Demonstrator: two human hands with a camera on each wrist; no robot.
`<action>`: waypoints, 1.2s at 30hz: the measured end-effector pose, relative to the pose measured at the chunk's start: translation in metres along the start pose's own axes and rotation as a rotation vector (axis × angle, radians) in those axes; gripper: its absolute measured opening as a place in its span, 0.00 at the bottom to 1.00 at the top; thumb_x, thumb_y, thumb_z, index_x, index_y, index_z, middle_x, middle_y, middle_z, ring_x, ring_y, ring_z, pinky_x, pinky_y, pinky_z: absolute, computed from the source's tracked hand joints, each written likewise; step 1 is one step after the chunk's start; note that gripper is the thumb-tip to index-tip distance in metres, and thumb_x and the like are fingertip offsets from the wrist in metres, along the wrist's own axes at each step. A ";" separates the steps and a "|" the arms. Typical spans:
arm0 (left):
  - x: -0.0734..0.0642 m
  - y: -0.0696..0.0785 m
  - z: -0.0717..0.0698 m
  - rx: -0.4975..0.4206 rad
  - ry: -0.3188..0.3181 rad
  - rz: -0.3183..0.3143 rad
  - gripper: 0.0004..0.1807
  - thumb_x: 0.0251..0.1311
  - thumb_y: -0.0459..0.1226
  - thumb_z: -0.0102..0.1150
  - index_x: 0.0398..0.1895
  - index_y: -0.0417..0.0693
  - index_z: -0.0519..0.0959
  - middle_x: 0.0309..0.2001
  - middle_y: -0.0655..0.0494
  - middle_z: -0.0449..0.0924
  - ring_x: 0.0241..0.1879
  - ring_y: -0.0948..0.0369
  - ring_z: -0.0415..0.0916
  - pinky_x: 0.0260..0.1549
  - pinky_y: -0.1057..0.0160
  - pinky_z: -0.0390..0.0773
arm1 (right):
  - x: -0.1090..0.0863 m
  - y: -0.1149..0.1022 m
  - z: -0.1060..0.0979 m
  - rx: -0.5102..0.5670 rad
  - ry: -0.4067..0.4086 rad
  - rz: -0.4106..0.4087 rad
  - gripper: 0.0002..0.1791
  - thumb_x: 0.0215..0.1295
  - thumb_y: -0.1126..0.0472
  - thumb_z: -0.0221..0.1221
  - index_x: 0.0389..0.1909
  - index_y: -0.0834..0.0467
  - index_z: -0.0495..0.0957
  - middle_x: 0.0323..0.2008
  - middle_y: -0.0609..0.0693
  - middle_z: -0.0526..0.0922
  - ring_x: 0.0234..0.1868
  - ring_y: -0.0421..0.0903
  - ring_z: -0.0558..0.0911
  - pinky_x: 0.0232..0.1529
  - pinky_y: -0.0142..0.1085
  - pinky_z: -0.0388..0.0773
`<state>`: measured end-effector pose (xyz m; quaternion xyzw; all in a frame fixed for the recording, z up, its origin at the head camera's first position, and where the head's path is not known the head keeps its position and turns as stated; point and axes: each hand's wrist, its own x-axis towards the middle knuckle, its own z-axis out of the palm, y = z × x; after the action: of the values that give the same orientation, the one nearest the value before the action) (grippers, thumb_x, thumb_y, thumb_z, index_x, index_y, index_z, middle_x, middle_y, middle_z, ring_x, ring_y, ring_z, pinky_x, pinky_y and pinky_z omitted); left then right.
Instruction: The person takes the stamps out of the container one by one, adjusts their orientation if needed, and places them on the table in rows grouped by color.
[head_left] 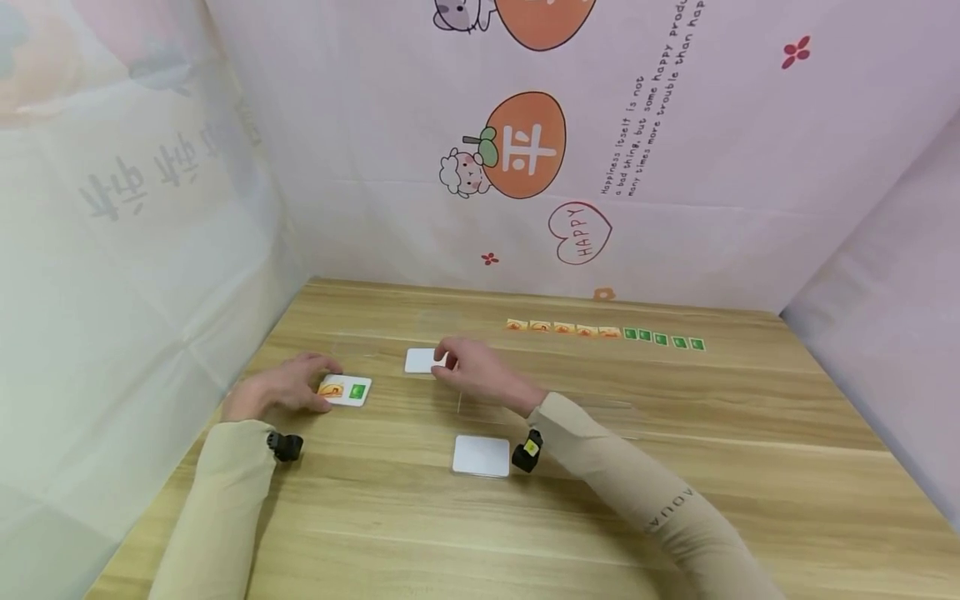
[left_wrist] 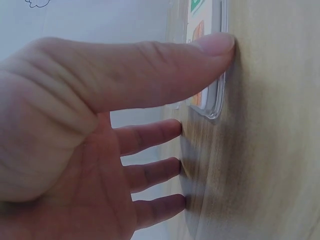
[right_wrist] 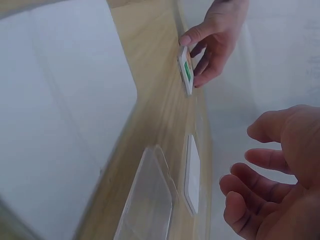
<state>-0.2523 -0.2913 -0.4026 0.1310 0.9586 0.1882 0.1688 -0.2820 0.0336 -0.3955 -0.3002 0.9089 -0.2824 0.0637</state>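
Observation:
At the left of the table, my left hand (head_left: 288,385) holds a white card in a clear case (head_left: 359,380) by its left end, thumb and a finger at opposite edges. One orange and one green sticker sit on it. In the left wrist view the thumb lies along the case edge (left_wrist: 216,107), while other fingertips reach the wood. My right hand (head_left: 480,371) hovers by the right end of a blank white card (head_left: 418,361). The right wrist view shows its fingers loosely curled, nothing between them, apart from that card (right_wrist: 192,175).
Nearer the front lies another blank white card (head_left: 481,456). A clear plastic case (right_wrist: 147,200) stands out in the right wrist view. Along the back run a row of orange stickers (head_left: 564,329) and a row of green stickers (head_left: 661,339). A printed cloth wall (head_left: 390,167) borders the table.

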 end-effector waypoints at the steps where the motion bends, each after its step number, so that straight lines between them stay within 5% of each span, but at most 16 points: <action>1: 0.000 0.000 0.000 -0.003 -0.001 0.000 0.33 0.56 0.41 0.69 0.65 0.47 0.69 0.70 0.29 0.55 0.66 0.32 0.57 0.61 0.31 0.60 | 0.001 -0.002 0.001 -0.001 -0.003 -0.002 0.13 0.69 0.52 0.57 0.48 0.55 0.78 0.37 0.49 0.81 0.33 0.42 0.77 0.33 0.32 0.75; 23: 0.000 0.003 -0.001 -0.011 -0.004 -0.023 0.32 0.54 0.40 0.70 0.63 0.49 0.70 0.69 0.28 0.55 0.65 0.31 0.58 0.60 0.30 0.60 | 0.034 -0.035 0.039 0.014 -0.006 -0.071 0.10 0.67 0.57 0.59 0.43 0.59 0.80 0.32 0.49 0.82 0.30 0.38 0.76 0.32 0.27 0.71; 36: 0.000 0.004 -0.001 -0.004 0.003 0.005 0.33 0.52 0.40 0.71 0.62 0.47 0.71 0.68 0.27 0.56 0.63 0.32 0.61 0.57 0.30 0.63 | 0.052 -0.060 0.054 0.029 -0.050 -0.038 0.10 0.67 0.56 0.59 0.45 0.56 0.79 0.33 0.46 0.81 0.28 0.38 0.74 0.27 0.26 0.69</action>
<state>-0.2514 -0.2878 -0.4001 0.1326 0.9582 0.1909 0.1670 -0.2779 -0.0622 -0.4043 -0.3233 0.8970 -0.2892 0.0854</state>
